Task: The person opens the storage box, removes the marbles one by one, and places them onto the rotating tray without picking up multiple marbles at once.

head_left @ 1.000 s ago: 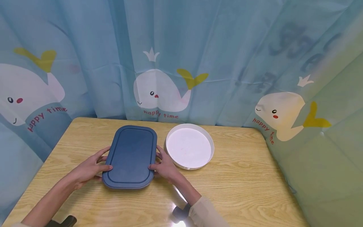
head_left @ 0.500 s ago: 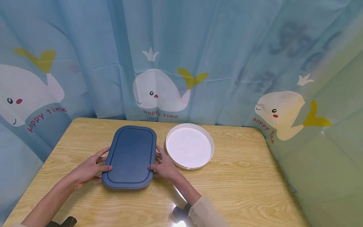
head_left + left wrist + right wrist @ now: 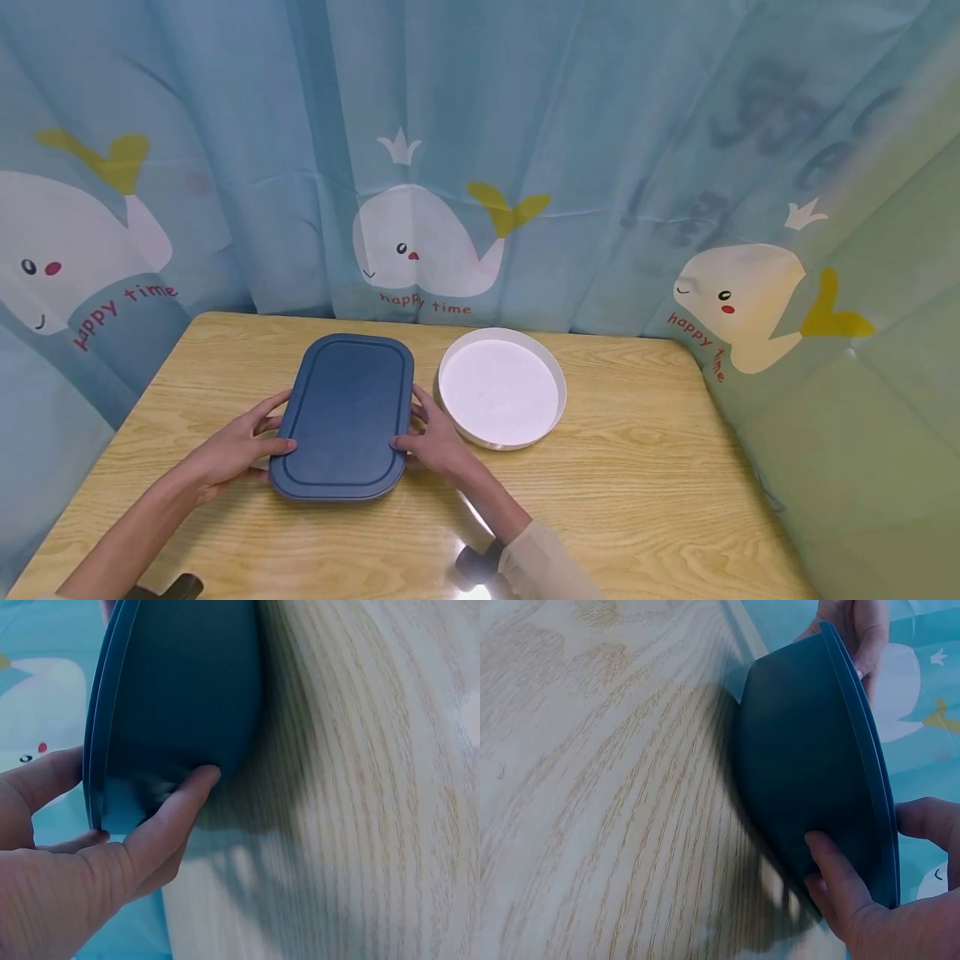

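A dark blue rectangular container (image 3: pixel 345 417) with rounded corners and a flat, grooved lid is on the left part of the table. My left hand (image 3: pixel 238 448) holds its left side, thumb on top of the lid's edge and the other fingers spread along the side wall. On the opposite side my right hand (image 3: pixel 437 438) grips it the same way. Both wrist views show the container's deep side wall (image 3: pixel 180 675) under the overhanging rim. Fingers (image 3: pixel 840 874) of the right hand press that wall from outside. The contents are hidden beneath the lid.
A shallow round white tray (image 3: pixel 502 392) stands just right of the container, close to my right hand. The wooden table (image 3: pixel 637 483) ends at the back against a blue curtain (image 3: pixel 480 125) printed with whales.
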Demonstrator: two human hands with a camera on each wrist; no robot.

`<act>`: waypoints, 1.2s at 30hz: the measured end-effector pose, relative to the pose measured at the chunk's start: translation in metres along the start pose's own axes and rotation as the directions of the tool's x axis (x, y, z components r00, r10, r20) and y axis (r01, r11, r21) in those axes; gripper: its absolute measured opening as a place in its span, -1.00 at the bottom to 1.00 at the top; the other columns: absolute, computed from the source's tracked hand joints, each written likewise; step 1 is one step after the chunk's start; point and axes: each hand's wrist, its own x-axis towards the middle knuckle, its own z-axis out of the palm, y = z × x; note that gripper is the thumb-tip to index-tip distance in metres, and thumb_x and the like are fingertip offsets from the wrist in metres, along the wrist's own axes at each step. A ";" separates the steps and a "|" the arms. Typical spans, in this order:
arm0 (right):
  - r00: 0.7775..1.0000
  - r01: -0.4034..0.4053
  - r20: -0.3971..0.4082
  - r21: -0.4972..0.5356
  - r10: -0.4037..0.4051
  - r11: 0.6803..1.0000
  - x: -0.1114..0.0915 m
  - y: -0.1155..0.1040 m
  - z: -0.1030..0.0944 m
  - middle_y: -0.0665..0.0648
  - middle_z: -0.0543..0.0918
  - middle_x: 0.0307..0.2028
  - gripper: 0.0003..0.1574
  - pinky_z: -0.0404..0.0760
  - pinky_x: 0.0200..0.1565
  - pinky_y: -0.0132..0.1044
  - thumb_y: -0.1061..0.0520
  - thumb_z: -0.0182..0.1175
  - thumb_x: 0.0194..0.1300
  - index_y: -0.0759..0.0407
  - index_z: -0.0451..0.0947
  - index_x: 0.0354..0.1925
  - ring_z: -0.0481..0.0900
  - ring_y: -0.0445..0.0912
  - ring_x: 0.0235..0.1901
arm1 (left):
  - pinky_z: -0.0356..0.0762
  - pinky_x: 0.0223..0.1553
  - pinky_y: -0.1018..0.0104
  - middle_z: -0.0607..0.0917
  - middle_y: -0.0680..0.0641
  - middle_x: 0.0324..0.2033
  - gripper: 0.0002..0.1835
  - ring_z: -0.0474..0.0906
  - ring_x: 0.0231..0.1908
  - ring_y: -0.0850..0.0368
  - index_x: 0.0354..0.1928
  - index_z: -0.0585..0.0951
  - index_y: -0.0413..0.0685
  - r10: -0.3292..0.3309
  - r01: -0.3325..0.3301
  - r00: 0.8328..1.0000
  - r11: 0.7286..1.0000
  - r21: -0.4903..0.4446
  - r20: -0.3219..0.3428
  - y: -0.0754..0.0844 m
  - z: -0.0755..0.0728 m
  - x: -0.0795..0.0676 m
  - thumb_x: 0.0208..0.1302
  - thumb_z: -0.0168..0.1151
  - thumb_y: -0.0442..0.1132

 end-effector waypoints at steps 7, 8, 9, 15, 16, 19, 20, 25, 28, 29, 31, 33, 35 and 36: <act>1.000 0.000 0.005 0.013 0.000 1.000 0.001 0.001 0.000 0.28 0.27 0.42 0.12 0.69 -0.22 0.00 0.47 0.25 0.22 -0.02 0.00 0.57 0.67 0.04 -0.10 | 0.66 -0.22 0.00 -0.10 -0.58 0.39 -0.01 0.68 -0.14 -0.08 0.57 -0.33 -0.07 0.006 -0.006 1.000 1.000 -0.006 0.005 -0.002 0.000 0.000 0.42 0.17 -0.36; 1.000 0.000 0.006 0.016 0.000 1.000 0.001 0.001 0.000 0.28 0.27 0.42 0.12 0.69 -0.21 0.00 0.47 0.25 0.22 -0.02 0.00 0.57 0.67 0.04 -0.09 | 0.66 -0.22 0.00 -0.10 -0.58 0.40 -0.01 0.68 -0.14 -0.08 0.57 -0.33 -0.07 0.008 -0.008 1.000 1.000 -0.008 0.007 -0.003 -0.001 0.000 0.42 0.17 -0.36; 1.000 -0.001 0.005 0.019 0.001 1.000 0.001 0.001 0.001 0.28 0.27 0.42 0.12 0.69 -0.21 0.00 0.47 0.25 0.23 -0.02 0.00 0.57 0.66 0.05 -0.08 | 0.66 -0.22 0.00 -0.10 -0.58 0.40 -0.01 0.68 -0.14 -0.08 0.57 -0.33 -0.07 0.010 -0.010 1.000 1.000 -0.010 0.010 -0.004 -0.001 0.000 0.42 0.17 -0.36; 1.000 0.010 0.015 0.024 -0.010 1.000 0.000 0.000 0.001 0.28 0.27 0.41 0.11 0.69 -0.20 -0.01 0.47 0.24 0.24 -0.01 -0.01 0.57 0.66 0.04 -0.07 | 0.65 -0.21 0.00 -0.11 -0.58 0.40 -0.01 0.67 -0.12 -0.09 0.58 -0.33 -0.06 0.007 -0.006 1.000 1.000 -0.012 0.013 -0.005 -0.002 0.001 0.42 0.18 -0.34; 1.000 0.014 0.019 0.026 -0.014 1.000 0.000 0.000 0.001 0.28 0.27 0.41 0.10 0.68 -0.19 -0.01 0.48 0.24 0.24 0.00 -0.01 0.57 0.66 0.04 -0.08 | 0.65 -0.21 0.00 -0.11 -0.58 0.41 -0.01 0.67 -0.12 -0.09 0.58 -0.33 -0.06 0.005 -0.005 1.000 1.000 -0.012 0.011 -0.005 -0.002 0.001 0.42 0.18 -0.34; 0.999 0.019 0.025 0.026 -0.019 0.999 -0.001 0.000 0.001 0.29 0.27 0.41 0.10 0.68 -0.19 0.00 0.47 0.23 0.24 0.02 -0.02 0.57 0.67 0.04 -0.09 | 0.65 -0.20 0.00 -0.11 -0.58 0.41 -0.01 0.67 -0.11 -0.09 0.57 -0.33 -0.07 0.008 -0.008 1.000 1.000 -0.014 0.010 -0.006 -0.002 0.001 0.42 0.17 -0.34; 1.000 0.017 0.023 0.026 -0.018 1.000 -0.001 -0.001 0.001 0.29 0.27 0.41 0.10 0.68 -0.19 0.00 0.47 0.23 0.24 0.02 -0.02 0.57 0.67 0.04 -0.09 | 0.65 -0.20 -0.01 -0.11 -0.58 0.41 -0.01 0.67 -0.10 -0.09 0.57 -0.33 -0.07 0.010 -0.010 1.000 1.000 -0.017 0.010 -0.006 -0.002 0.001 0.42 0.17 -0.35; 1.000 -0.003 0.003 0.028 0.003 1.000 0.000 0.000 0.002 0.28 0.26 0.41 0.10 0.68 -0.19 0.00 0.46 0.25 0.24 0.01 -0.01 0.57 0.66 0.05 -0.08 | 0.65 -0.21 0.00 -0.10 -0.58 0.41 -0.01 0.67 -0.11 -0.09 0.57 -0.32 -0.08 0.019 -0.018 1.000 1.000 -0.019 0.004 -0.008 -0.001 0.001 0.41 0.18 -0.36; 1.000 -0.003 0.000 0.032 0.003 0.999 0.000 0.001 0.003 0.28 0.26 0.41 0.10 0.69 -0.20 -0.01 0.46 0.26 0.23 0.01 -0.01 0.57 0.67 0.06 -0.09 | 0.65 -0.21 0.01 -0.08 -0.58 0.40 -0.01 0.67 -0.12 -0.08 0.57 -0.31 -0.09 0.018 -0.018 1.000 1.000 -0.012 -0.005 -0.008 -0.001 0.001 0.41 0.19 -0.36; 1.000 -0.004 -0.003 0.034 0.004 0.999 0.000 0.000 0.003 0.28 0.27 0.41 0.11 0.69 -0.20 -0.01 0.45 0.26 0.22 0.01 0.00 0.57 0.67 0.05 -0.10 | 0.65 -0.21 0.00 -0.08 -0.58 0.40 -0.01 0.67 -0.11 -0.08 0.57 -0.31 -0.10 0.018 -0.018 1.000 1.000 -0.012 -0.006 -0.008 -0.001 0.001 0.40 0.19 -0.36; 1.000 -0.001 -0.006 0.031 0.001 1.000 0.000 0.000 0.003 0.27 0.28 0.40 0.11 0.69 -0.21 -0.01 0.45 0.27 0.22 0.01 0.00 0.57 0.67 0.04 -0.12 | 0.65 -0.21 0.00 -0.08 -0.58 0.40 -0.01 0.67 -0.11 -0.08 0.57 -0.32 -0.10 0.017 -0.017 1.000 1.000 -0.015 -0.006 -0.009 -0.001 0.001 0.40 0.18 -0.36; 1.000 0.000 -0.005 0.035 0.000 0.999 0.000 -0.001 0.004 0.26 0.28 0.40 0.12 0.69 -0.21 -0.01 0.44 0.27 0.21 0.01 0.00 0.57 0.68 0.04 -0.13 | 0.65 -0.21 0.00 -0.08 -0.58 0.41 -0.01 0.67 -0.11 -0.08 0.57 -0.32 -0.10 0.017 -0.017 1.000 1.000 -0.020 -0.004 -0.009 -0.001 0.001 0.40 0.18 -0.37; 1.000 -0.004 -0.006 0.043 0.004 0.999 0.000 -0.002 0.004 0.25 0.29 0.40 0.12 0.69 -0.20 0.00 0.44 0.28 0.21 0.00 0.00 0.57 0.68 0.03 -0.13 | 0.65 -0.22 0.01 -0.09 -0.58 0.41 -0.01 0.67 -0.11 -0.08 0.57 -0.32 -0.10 0.017 -0.017 1.000 1.000 -0.026 -0.002 -0.009 -0.001 0.001 0.40 0.17 -0.38; 1.000 -0.003 -0.004 0.045 0.003 0.999 0.000 -0.002 0.004 0.26 0.28 0.40 0.12 0.68 -0.20 0.01 0.44 0.28 0.21 0.00 -0.01 0.57 0.68 0.03 -0.13 | 0.65 -0.22 0.01 -0.09 -0.58 0.41 -0.01 0.67 -0.12 -0.08 0.57 -0.33 -0.10 0.016 -0.016 1.000 0.999 -0.028 0.000 -0.009 -0.001 0.001 0.41 0.17 -0.38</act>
